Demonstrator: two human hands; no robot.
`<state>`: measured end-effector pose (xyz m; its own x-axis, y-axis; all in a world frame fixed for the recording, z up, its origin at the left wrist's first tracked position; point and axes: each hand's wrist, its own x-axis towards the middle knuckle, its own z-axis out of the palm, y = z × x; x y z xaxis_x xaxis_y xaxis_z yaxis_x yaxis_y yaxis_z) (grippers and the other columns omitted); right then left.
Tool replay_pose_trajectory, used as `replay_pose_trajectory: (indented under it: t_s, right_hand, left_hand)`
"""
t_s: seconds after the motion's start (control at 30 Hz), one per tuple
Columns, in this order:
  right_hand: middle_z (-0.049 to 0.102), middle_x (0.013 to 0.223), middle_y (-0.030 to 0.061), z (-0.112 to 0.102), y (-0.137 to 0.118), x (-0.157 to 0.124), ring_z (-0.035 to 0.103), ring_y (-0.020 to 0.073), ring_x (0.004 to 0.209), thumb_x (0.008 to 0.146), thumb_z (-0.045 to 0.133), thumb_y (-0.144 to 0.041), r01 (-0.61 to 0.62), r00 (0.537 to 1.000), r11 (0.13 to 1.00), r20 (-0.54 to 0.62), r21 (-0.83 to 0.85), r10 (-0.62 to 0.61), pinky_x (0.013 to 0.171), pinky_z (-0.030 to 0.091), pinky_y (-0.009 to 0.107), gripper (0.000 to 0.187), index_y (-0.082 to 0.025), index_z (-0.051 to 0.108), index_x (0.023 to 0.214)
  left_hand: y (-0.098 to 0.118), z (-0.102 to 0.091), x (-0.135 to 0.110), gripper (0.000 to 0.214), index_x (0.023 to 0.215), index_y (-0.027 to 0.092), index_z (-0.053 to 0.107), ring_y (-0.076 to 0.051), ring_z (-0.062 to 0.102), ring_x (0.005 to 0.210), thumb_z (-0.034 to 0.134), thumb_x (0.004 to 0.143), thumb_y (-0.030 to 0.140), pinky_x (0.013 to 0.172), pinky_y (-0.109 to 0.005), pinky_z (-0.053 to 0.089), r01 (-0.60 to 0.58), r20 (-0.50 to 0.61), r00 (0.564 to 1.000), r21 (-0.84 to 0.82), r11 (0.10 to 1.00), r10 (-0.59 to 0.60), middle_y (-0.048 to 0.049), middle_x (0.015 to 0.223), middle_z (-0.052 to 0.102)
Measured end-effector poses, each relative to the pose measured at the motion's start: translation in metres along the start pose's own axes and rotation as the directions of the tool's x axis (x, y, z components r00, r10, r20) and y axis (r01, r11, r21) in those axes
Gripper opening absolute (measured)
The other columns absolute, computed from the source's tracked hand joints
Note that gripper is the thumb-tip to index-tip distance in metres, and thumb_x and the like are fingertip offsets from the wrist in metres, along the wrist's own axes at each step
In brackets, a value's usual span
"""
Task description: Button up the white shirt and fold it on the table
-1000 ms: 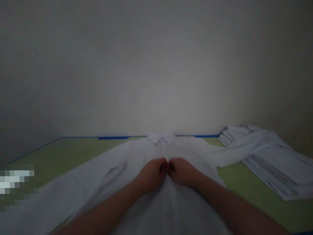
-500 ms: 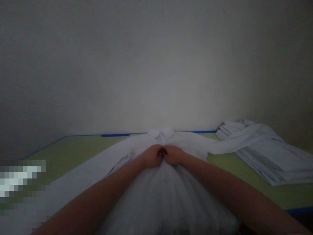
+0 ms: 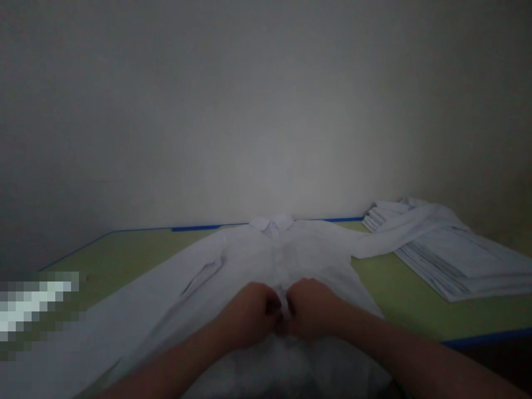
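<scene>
A white long-sleeved shirt (image 3: 249, 260) lies front up, its collar at the table's far edge and its sleeves spread to both sides. My left hand (image 3: 253, 313) and my right hand (image 3: 313, 307) meet at the middle of its front, low on the button strip. Both have their fingers closed in a pinch on the cloth of the strip. The fingertips are partly hidden and dim, so I cannot make out a button. Below my hands the lower part of the shirt runs towards me.
The green table (image 3: 415, 296) has blue edging and stands against a pale wall (image 3: 266, 111). To the right lies a stack of folded white garments (image 3: 469, 260), with the shirt's sleeve over it. A pixelated patch (image 3: 37, 310) covers the left side.
Both hands have come down the shirt front, nearer to me, from just below the collar. The gathered cloth at the chest now lies flatter.
</scene>
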<state>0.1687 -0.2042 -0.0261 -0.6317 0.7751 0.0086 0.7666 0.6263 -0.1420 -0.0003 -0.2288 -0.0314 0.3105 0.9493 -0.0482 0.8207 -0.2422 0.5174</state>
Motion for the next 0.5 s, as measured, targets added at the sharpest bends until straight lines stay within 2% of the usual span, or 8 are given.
replay_pose_trajectory:
  t_s: [0.1, 0.23, 0.33, 0.5]
  right_hand:
    - [0.065, 0.064, 0.0122, -0.002, 0.005, 0.006, 0.059, 0.022, 0.056, 0.058, 0.051, -0.069, -0.06, 0.997, 0.998, 0.053, 0.004, 0.06, 0.045, 0.036, 0.027, 0.059, -0.015, 0.07, 0.07]
    - [0.067, 0.07, 0.0134, -0.004, 0.009, 0.017, 0.062, 0.0238, 0.06, 0.061, 0.055, -0.055, -0.034, 0.986, 0.999, 0.161, -0.007, 0.034, 0.048, 0.041, 0.027, 0.047, -0.014, 0.072, 0.077]
    - [0.068, 0.075, 0.0156, -0.003, 0.007, 0.022, 0.064, 0.027, 0.066, 0.064, 0.052, -0.046, -0.039, 0.988, 0.998, 0.15, -0.042, 0.045, 0.049, 0.043, 0.028, 0.043, -0.013, 0.071, 0.084]
    - [0.068, 0.081, 0.0176, 0.001, 0.004, 0.029, 0.065, 0.0298, 0.072, 0.068, 0.051, -0.046, -0.067, 0.984, 0.996, 0.16, -0.061, 0.076, 0.053, 0.047, 0.032, 0.045, -0.011, 0.07, 0.09]
  left_hand:
    - [-0.001, 0.003, 0.0, 0.018, 0.068, 0.016, 0.068, -0.012, 0.051, 0.058, 0.05, 0.064, 0.019, 0.053, -0.023, 0.031, -0.003, -0.028, 1.0, 0.022, 1.0, 0.004, -0.0008, 0.062, 0.061]
    - [0.004, 0.001, 0.001, 0.021, 0.071, 0.017, 0.068, -0.014, 0.054, 0.064, 0.048, 0.064, 0.018, 0.058, -0.024, 0.034, 0.006, -0.07, 0.998, 0.047, 0.999, -0.003, -0.0022, 0.068, 0.063]
    - [0.007, 0.0, 0.0, 0.021, 0.07, 0.017, 0.067, -0.015, 0.054, 0.065, 0.046, 0.065, 0.018, 0.059, -0.026, 0.035, 0.013, -0.076, 0.997, 0.091, 0.996, -0.006, -0.0041, 0.068, 0.063]
    - [0.004, 0.001, -0.003, 0.024, 0.075, 0.017, 0.067, -0.017, 0.055, 0.071, 0.044, 0.069, 0.019, 0.062, -0.027, 0.036, 0.029, -0.09, 0.996, 0.101, 0.995, -0.02, -0.0058, 0.075, 0.064]
